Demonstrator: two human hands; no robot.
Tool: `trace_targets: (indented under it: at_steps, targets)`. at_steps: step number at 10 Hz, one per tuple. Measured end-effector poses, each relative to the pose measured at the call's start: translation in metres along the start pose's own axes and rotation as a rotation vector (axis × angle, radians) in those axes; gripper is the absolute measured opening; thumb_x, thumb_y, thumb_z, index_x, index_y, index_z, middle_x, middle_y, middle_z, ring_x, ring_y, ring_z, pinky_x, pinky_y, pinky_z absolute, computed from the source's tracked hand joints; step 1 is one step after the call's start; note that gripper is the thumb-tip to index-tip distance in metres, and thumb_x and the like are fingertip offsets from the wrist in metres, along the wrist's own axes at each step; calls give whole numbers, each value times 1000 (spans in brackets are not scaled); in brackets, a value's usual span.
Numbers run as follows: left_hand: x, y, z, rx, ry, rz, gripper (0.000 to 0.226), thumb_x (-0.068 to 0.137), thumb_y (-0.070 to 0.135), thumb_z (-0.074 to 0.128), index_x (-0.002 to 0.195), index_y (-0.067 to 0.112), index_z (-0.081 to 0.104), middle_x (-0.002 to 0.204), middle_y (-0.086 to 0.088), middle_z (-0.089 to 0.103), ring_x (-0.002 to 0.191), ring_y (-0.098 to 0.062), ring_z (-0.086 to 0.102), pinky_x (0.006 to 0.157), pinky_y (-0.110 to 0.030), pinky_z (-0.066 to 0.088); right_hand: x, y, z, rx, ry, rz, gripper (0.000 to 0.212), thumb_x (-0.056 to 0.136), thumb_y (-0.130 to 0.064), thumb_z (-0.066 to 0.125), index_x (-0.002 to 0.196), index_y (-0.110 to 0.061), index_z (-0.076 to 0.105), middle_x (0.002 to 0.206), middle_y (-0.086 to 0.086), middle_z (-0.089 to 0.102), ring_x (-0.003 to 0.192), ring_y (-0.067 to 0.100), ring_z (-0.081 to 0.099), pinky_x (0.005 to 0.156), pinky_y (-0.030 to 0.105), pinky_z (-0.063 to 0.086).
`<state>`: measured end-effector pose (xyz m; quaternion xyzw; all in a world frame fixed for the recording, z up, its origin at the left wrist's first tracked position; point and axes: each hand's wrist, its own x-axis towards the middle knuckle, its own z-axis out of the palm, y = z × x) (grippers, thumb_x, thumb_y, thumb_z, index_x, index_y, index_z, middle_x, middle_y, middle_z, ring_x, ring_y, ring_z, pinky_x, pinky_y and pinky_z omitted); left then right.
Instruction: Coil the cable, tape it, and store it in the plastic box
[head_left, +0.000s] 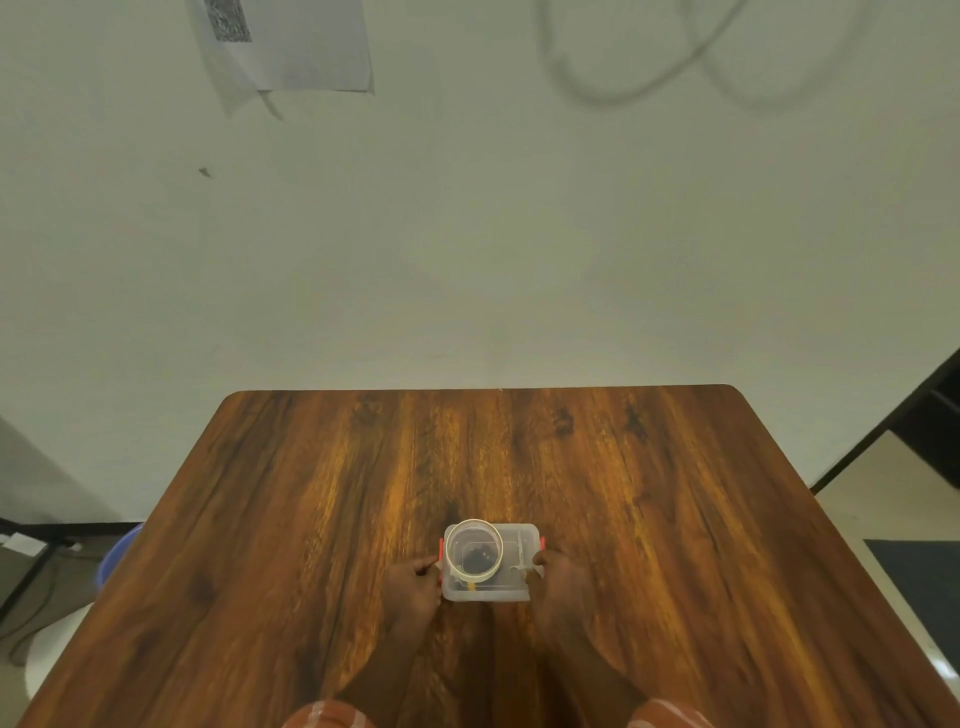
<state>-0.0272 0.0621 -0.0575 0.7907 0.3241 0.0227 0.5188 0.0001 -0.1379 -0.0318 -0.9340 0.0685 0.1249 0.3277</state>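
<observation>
L hand (415, 584) and R hand (558, 577) clasped opp. sides of box (485, 592) at red clips, prob. to steady/latch lid; tape roll (474, 551) sat on lid, dark mass inside likely cable (475, 560), too blurred to confirm.

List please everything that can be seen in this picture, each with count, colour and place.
rectangular clear plastic box with red side clips: one, clear and red, near middle of the table, lid on
clear ring-shaped roll of tape: one, transparent, on the box lid, left part
dark object inside the box: one, blackish, too blurred to identify
brown wooden table: one, brown, against the wall
white paper sheet with printed code: one, white, on the wall, upper left
left hand: one, at the box's left side
right hand: one, at the box's right side
</observation>
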Motion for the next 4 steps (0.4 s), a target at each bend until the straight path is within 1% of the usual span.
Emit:
trace_targets:
  at_steps: [1, 2, 3, 4]
  targets:
    - [-3, 1, 0, -17, -9, 1, 13, 92, 7, 65, 93, 7, 78, 72, 4, 72, 68, -20, 72, 67, -39, 63, -6, 7, 4, 13, -8, -16, 31, 97, -32, 58, 126, -23, 62, 131, -5, 63, 97, 4, 59, 103, 23, 45]
    - [1, 1, 0, -9, -28, -3, 15, 93, 7, 63, 90, 12, 77, 75, 0, 73, 70, -21, 73, 71, -43, 63, -3, 7, 4, 18, -6, 25, 32, 98, -31, 56, 128, -23, 62, 131, -4, 63, 114, 11, 61, 106, 26, 44]
    - [2, 0, -1, -3, -44, -34, 17, 93, 7, 64, 86, 16, 77, 76, -2, 75, 71, -21, 73, 73, -45, 63, -4, 3, 4, 24, -13, 29, 32, 97, -31, 57, 127, -23, 63, 131, -5, 63, 114, 12, 62, 104, 26, 46]
    - [-1, 13, -4, 36, -26, 2, 22, 93, 18, 64, 77, 26, 75, 82, -4, 78, 72, -18, 71, 75, -41, 61, 4, -2, 1, 23, 49, -7, 29, 95, -36, 58, 119, -23, 69, 120, -7, 67, 105, 10, 63, 96, 21, 47]
